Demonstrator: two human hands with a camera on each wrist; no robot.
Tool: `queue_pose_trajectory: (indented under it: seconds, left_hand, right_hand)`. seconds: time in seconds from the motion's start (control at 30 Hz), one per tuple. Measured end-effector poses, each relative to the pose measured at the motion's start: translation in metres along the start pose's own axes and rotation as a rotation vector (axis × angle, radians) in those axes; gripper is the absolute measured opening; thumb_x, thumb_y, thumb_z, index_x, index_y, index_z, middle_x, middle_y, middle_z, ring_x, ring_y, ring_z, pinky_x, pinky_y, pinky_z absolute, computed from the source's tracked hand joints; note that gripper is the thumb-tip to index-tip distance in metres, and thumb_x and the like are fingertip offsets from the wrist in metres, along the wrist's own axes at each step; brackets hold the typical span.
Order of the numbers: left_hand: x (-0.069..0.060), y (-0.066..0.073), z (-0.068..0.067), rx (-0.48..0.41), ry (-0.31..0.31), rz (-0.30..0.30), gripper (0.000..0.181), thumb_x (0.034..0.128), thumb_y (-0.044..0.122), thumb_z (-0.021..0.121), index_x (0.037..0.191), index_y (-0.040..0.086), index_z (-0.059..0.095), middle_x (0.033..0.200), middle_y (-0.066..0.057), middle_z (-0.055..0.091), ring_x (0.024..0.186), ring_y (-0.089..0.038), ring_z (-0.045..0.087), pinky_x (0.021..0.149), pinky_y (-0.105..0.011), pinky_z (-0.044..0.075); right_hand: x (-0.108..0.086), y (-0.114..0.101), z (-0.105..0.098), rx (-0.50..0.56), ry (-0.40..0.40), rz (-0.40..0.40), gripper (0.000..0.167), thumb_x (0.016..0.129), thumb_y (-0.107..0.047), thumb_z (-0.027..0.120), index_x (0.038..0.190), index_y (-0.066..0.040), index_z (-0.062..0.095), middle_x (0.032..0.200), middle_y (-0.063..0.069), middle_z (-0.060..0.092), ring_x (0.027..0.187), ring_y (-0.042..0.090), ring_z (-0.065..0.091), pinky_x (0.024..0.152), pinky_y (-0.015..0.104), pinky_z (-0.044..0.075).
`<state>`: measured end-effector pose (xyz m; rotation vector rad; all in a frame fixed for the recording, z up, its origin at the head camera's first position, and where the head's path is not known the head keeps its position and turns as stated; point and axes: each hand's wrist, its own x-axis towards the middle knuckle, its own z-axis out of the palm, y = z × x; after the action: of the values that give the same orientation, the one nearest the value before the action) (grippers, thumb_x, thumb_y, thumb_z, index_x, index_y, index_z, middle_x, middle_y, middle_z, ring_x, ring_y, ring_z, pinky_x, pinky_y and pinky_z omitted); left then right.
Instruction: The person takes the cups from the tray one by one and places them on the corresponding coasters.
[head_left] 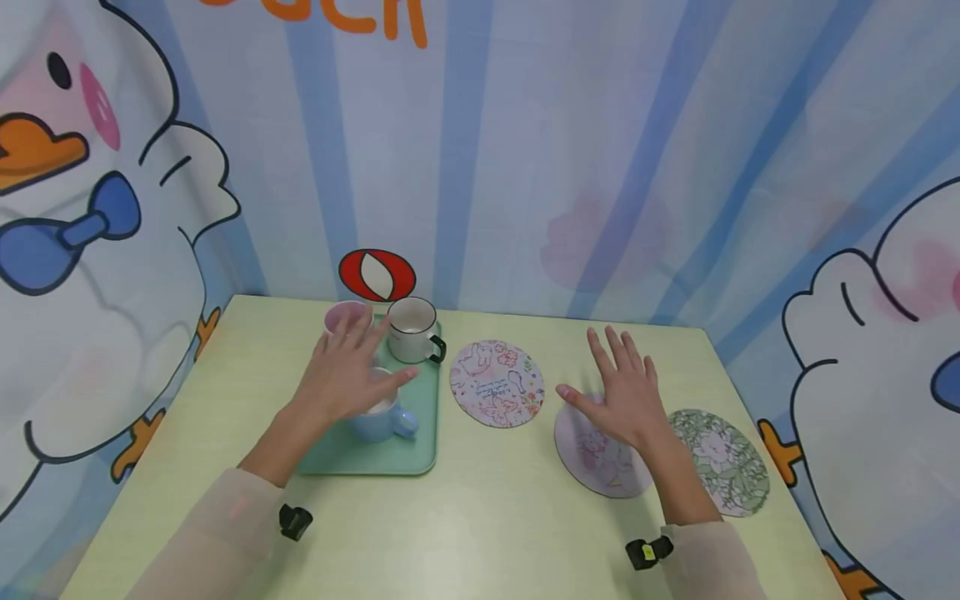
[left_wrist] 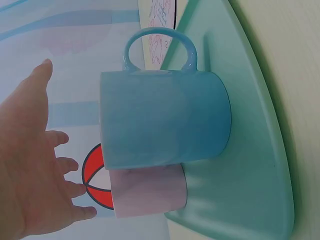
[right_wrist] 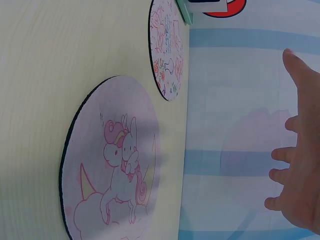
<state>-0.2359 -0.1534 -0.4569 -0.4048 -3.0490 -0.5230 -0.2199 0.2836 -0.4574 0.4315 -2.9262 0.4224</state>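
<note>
My left hand [head_left: 347,377] hovers with spread fingers above the green tray [head_left: 420,458], touching nothing. On that tray stand a blue mug [left_wrist: 165,117], a pink mug [left_wrist: 147,192] and a white mug [head_left: 411,333] with a dark rim and black handle. In the head view the left hand hides part of the blue and pink mugs. Over a round lilac coaster [right_wrist: 112,175] with a unicorn drawing, my right hand [head_left: 622,392] is held in the air, its fingers spread and holding nothing.
A round coaster with pink and red drawings [head_left: 497,383] lies just right of the tray. Farther right is a green floral coaster [head_left: 731,458], partly covered by the right forearm. Behind the pale yellow table [head_left: 480,533] hangs a blue striped curtain [head_left: 510,167] with cartoon ducks.
</note>
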Motion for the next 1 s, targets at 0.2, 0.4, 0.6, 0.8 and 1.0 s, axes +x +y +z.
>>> queue_pose_trajectory:
  seconds: [0.2,0.4,0.6,0.8,1.0]
  left_hand:
    - [-0.002,-0.011,-0.002,-0.05,0.067,0.027,0.1,0.0965,0.077,0.051,0.17,0.015,0.024,0.175,-0.015,0.018,0.16,-0.043,0.013,0.121,-0.07,0.017]
    - [-0.008,-0.024,-0.006,-0.14,0.176,0.091,0.088,0.1003,0.064,0.058,0.166,0.011,0.033,0.171,-0.015,0.028,0.157,-0.039,0.025,0.118,-0.066,0.03]
    - [-0.016,-0.037,-0.012,-0.192,0.118,-0.018,0.091,0.1024,0.066,0.052,0.171,0.018,0.017,0.177,-0.014,0.01,0.16,-0.045,0.01,0.112,-0.077,0.026]
    - [-0.019,-0.049,-0.013,-0.28,0.151,-0.069,0.088,0.105,0.06,0.053,0.172,0.019,0.014,0.177,-0.015,0.009,0.16,-0.046,0.009,0.112,-0.079,0.023]
    - [-0.021,-0.058,-0.011,-0.429,0.178,-0.108,0.083,0.1087,0.053,0.051,0.171,0.014,0.014,0.175,-0.017,0.017,0.159,-0.044,0.016,0.119,-0.071,0.021]
  right_hand:
    - [-0.001,0.0,0.002,0.018,-0.012,0.001,0.102,0.097,-0.068,0.06,0.172,-0.018,0.013,0.177,0.015,0.007,0.162,0.042,0.003,0.119,0.075,0.008]
    - [-0.002,0.0,0.007,0.049,-0.018,-0.005,0.102,0.096,-0.066,0.063,0.171,-0.017,0.014,0.177,0.015,0.008,0.162,0.041,0.003,0.12,0.074,0.009]
    - [-0.003,-0.001,0.011,0.084,-0.01,-0.04,0.102,0.096,-0.063,0.064,0.171,-0.016,0.016,0.176,0.016,0.011,0.161,0.043,0.007,0.12,0.074,0.011]
    - [-0.004,-0.001,0.015,0.119,-0.009,-0.059,0.101,0.096,-0.061,0.065,0.171,-0.016,0.015,0.176,0.016,0.012,0.161,0.043,0.008,0.121,0.07,0.013]
    - [-0.006,0.002,0.02,0.119,-0.015,-0.067,0.101,0.096,-0.061,0.065,0.172,-0.019,0.013,0.176,0.015,0.013,0.161,0.043,0.01,0.121,0.071,0.015]
